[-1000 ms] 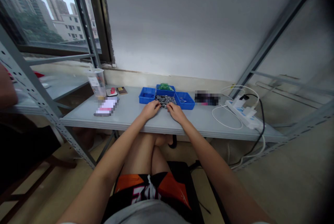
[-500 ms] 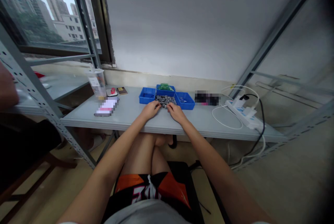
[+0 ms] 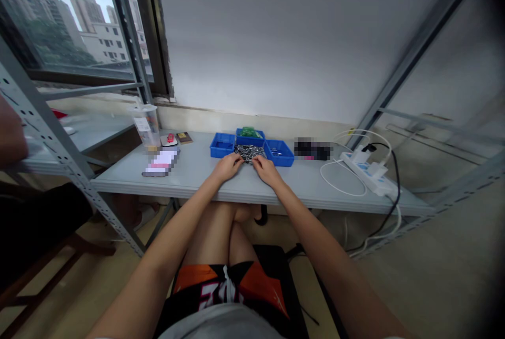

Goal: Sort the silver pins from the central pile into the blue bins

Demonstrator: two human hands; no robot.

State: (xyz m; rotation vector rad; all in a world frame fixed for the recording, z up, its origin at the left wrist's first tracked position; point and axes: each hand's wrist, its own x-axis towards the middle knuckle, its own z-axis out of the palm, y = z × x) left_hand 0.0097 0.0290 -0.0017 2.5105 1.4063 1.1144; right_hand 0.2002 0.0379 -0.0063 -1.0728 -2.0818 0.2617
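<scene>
A heap of small, thin, shiny metal pieces (image 3: 250,152) lies on the table between my hands; their exact kind is too small to tell. My left hand (image 3: 229,166) rests at the heap's left front edge, its fingers curled together in a pinch. At the right front edge is my right hand (image 3: 265,168), also closed with fingertips pressed together. Whatever the fingertips hold is too small to see. Around the heap stand a left blue tray (image 3: 213,150), a back blue tray (image 3: 256,140) with green items (image 3: 250,131), and a right blue tray (image 3: 287,160) holding a few thin pieces.
On the left are a plastic cup (image 3: 145,126), a phone (image 3: 161,162), a small red item (image 3: 170,138) and a dark flat box (image 3: 184,137). A blurred black object (image 3: 312,149) and a power strip (image 3: 366,173) with cables lie right. Another person's arm (image 3: 11,133) shows far left.
Both hands stay at the heap in nearly the same pose. Nothing else has visibly moved, apart from a very slight shift of the view.
</scene>
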